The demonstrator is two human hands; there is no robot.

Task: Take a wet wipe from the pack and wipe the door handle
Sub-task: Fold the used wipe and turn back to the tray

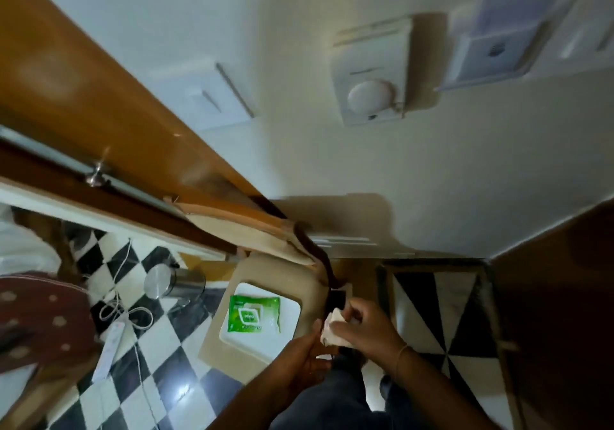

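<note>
A green wet wipe pack (pixel 254 314) lies flat on the white seat of a beige stool (pixel 275 275), low in the middle of the head view. Just right of it, both hands hold a crumpled white wet wipe (pixel 332 328). My right hand (pixel 365 326) grips the wipe from above and the right. My left hand (pixel 305 353) pinches its lower left edge. A metal door knob (pixel 96 177) sticks out of the brown wooden door (pixel 109 97) far up at the left, well away from both hands.
A steel pedal bin (pixel 172 281) stands on the black-and-white checkered floor (pixel 166 363) left of the stool. A white power strip (pixel 109 346) and its cable lie beside it. Switches and a round-dial wall unit (pixel 370 87) hang on the white wall. A patterned rug (pixel 442 323) lies at the right.
</note>
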